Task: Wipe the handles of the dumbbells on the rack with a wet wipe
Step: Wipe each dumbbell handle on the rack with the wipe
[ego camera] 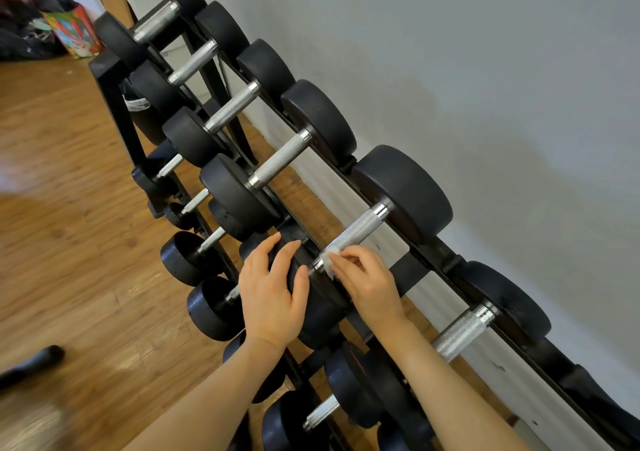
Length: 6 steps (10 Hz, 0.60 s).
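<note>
Black weight heads (401,192) close off both ends of each handle (356,230) on the rack (408,272). Between those heads, the space above the handles lies open. Behind the rack, the wall (485,69) blocks passage.

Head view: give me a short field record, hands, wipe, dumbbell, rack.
left hand: fingers relaxed, resting on the near black weight of the dumbbell being wiped
right hand: pinches the wet wipe
wet wipe: white, pressed on the near end of the knurled handle
rack: black, tiered, along the grey wall
other handles: bare, no wipe on them
floor: wood
</note>
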{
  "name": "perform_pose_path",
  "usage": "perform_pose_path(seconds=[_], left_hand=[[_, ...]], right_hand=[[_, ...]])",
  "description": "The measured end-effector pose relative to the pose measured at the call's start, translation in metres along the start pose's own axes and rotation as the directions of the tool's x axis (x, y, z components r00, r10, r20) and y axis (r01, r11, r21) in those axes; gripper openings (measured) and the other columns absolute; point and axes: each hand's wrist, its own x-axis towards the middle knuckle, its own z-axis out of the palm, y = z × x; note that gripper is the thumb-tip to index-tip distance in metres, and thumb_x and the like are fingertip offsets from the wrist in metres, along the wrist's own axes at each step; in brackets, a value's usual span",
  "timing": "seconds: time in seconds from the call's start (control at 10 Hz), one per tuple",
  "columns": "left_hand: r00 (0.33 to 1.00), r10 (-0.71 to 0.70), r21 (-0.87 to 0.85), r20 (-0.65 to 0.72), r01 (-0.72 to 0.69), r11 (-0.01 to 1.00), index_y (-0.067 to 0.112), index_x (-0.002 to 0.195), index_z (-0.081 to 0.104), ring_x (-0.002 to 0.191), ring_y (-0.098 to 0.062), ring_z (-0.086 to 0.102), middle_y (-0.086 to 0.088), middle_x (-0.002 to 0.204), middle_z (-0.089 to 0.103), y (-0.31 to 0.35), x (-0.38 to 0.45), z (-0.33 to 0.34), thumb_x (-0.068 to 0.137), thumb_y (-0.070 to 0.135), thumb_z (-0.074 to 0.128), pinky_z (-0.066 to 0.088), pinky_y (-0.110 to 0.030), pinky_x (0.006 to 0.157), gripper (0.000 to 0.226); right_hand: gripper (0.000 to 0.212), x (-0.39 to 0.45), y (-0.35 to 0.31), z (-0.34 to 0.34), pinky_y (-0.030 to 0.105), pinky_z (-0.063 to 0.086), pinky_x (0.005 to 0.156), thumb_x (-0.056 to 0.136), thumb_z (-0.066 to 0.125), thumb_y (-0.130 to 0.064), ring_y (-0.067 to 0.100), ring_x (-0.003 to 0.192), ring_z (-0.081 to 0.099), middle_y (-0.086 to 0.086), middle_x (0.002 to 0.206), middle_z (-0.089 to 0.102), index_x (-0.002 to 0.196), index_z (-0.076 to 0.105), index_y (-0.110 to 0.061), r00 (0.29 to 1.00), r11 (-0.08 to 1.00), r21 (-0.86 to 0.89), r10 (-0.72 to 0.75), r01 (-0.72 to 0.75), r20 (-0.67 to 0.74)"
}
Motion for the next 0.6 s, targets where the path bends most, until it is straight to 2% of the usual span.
perform_pose_path(seconds=[0.1, 0.2, 0.3, 0.4, 0.5, 0.6], left_hand=[[1.0, 0.002, 0.005, -0.003, -0.002, 1.0, 0.019, 0.13, 0.06, 0.128, -0.023, 0.044, -0.005, 0.139, 0.05, 0.0, 0.0, 0.0, 0.094, 0.043, 0.04, 0.031, -0.038, 0.104, 0.047], [1.0, -0.007, -0.003, -0.002, 0.007, 1.0, 0.02, 0.13, 0.06, 0.129, -0.024, 0.043, -0.006, 0.14, 0.05, 0.001, 0.0, 0.0, 0.094, 0.043, 0.039, 0.031, -0.039, 0.104, 0.048], [1.0, -0.006, -0.004, -0.005, 0.006, 1.0, 0.019, 0.13, 0.061, 0.129, -0.024, 0.043, -0.006, 0.14, 0.051, 0.002, -0.001, 0.0, 0.094, 0.042, 0.039, 0.032, -0.04, 0.104, 0.048], [1.0, -0.005, -0.005, -0.006, 0.005, 1.0, 0.019, 0.129, 0.061, 0.129, -0.024, 0.043, -0.006, 0.14, 0.051, 0.003, -0.001, 0.0, 0.093, 0.042, 0.039, 0.032, -0.042, 0.104, 0.048], [1.0, -0.019, -0.007, -0.011, 0.019, 1.0, 0.019, 0.129, 0.061, 0.129, -0.025, 0.043, -0.006, 0.14, 0.051, 0.001, 0.0, -0.001, 0.094, 0.042, 0.039, 0.033, -0.043, 0.105, 0.048], [1.0, -0.009, -0.008, -0.01, 0.009, 1.0, 0.019, 0.13, 0.06, 0.129, -0.025, 0.044, -0.006, 0.14, 0.051, 0.002, 0.0, 0.001, 0.094, 0.042, 0.039, 0.033, -0.043, 0.104, 0.047]], right_hand=[[0.04, 0.003, -0.011, -0.007, 0.021, 0.047, 0.084, 0.092, 0.047, -0.061, -0.003, 0.087, 0.054, -0.018, 0.092, 0.059, 0.096, 0.066, -0.026, 0.998, 1.0, 0.022, 0.01, -0.011, 0.064], [0.039, 0.004, -0.01, -0.009, 0.022, 0.045, 0.083, 0.09, 0.046, -0.064, -0.004, 0.084, 0.052, -0.02, 0.089, 0.056, 0.092, 0.063, -0.03, 0.995, 0.999, 0.038, 0.001, -0.005, 0.101], [0.023, 0.005, 0.001, -0.011, 0.017, 0.05, 0.08, 0.095, 0.054, -0.035, 0.003, 0.089, 0.052, -0.008, 0.1, 0.056, 0.099, 0.067, -0.016, 1.0, 0.999, 0.036, 0.01, -0.009, -0.026], [0.023, 0.001, 0.001, -0.01, 0.02, 0.053, 0.081, 0.096, 0.053, -0.039, 0.004, 0.09, 0.055, -0.013, 0.1, 0.055, 0.099, 0.067, -0.021, 0.998, 0.996, 0.076, 0.05, -0.047, -0.042], [0.03, 0.001, -0.008, -0.006, 0.029, 0.054, 0.08, 0.095, 0.049, -0.052, 0.006, 0.09, 0.059, -0.014, 0.097, 0.061, 0.101, 0.065, -0.027, 1.0, 0.993, 0.116, -0.001, -0.003, 0.029], [0.026, -0.001, -0.004, -0.005, 0.024, 0.056, 0.075, 0.095, 0.054, -0.023, 0.012, 0.092, 0.057, 0.005, 0.105, 0.058, 0.11, 0.066, -0.006, 0.998, 0.99, 0.136, -0.051, 0.047, 0.027]])
